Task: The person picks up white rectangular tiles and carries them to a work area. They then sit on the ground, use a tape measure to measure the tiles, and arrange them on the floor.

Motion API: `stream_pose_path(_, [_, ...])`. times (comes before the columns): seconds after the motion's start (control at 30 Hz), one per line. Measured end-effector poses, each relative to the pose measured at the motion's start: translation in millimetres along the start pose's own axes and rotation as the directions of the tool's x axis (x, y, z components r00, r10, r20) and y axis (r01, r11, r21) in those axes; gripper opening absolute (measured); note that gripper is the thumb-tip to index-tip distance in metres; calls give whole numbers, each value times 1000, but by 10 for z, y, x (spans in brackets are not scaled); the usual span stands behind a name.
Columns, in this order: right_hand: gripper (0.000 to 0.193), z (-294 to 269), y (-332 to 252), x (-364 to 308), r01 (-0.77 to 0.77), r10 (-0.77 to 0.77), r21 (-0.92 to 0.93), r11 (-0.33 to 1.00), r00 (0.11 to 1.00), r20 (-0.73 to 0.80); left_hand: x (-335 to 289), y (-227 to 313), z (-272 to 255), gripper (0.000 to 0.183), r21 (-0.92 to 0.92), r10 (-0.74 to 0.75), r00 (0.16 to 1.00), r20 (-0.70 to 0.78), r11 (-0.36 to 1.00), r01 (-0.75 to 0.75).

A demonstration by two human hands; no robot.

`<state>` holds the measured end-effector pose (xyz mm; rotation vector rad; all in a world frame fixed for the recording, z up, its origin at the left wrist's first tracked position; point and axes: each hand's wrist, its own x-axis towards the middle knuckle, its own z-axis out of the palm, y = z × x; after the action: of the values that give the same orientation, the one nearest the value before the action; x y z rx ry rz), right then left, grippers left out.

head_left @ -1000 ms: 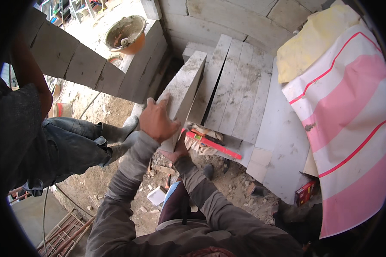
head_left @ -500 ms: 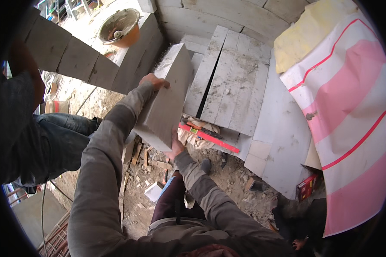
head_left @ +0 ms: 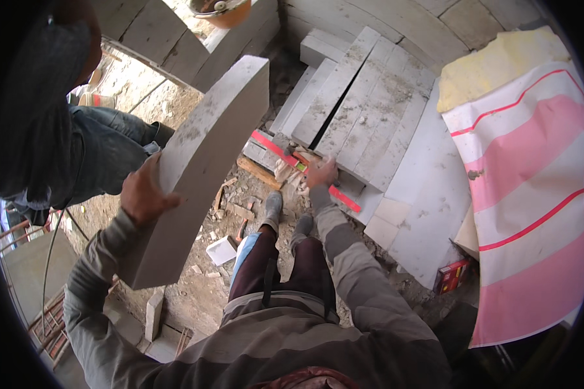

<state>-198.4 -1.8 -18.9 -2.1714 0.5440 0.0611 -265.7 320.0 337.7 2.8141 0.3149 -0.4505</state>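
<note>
A large pale grey building block (head_left: 204, 155) stands tilted up on my left side. My left hand (head_left: 148, 193) is closed around its near edge, thumb on the broad face. My right hand (head_left: 322, 174) has reached out to a red spirit level (head_left: 345, 198) at the near end of a stack of blocks (head_left: 363, 107). Its fingers curl over the middle of the level, whose two ends show on either side. Partly under this hand lie a crumpled pale cloth (head_left: 284, 171) and some tools, mostly hidden.
Another person's legs (head_left: 104, 146) are close on the left, beyond the block. Rubble and a white block piece (head_left: 222, 250) lie by my feet. A pink-and-white sheet (head_left: 532, 194) hangs at right, near a red box (head_left: 450, 277). An orange bucket (head_left: 230, 14) sits on the far wall.
The block has swung left and nearer to me. My right hand has left its lower end and moved onto the spirit level. My left hand still grips the block.
</note>
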Motion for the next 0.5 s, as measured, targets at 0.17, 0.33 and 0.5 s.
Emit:
stream_pose_path(0.17, [98,407,-332,715,241,-255,-295,924,967,-10,-874,-401,77,88,0,-62,998,26,998,62])
stream_pose_path(0.33, [112,590,-1177,545,-76,107,-570,818,994,22,-1636,-914,681,92,-12,-262,946,189,963,269])
stream_pose_path(0.5, [125,1048,-1122,703,-458,480,-533,711,871,-108,-2318,-1425,1755,103,113,-519,766,379,848,518])
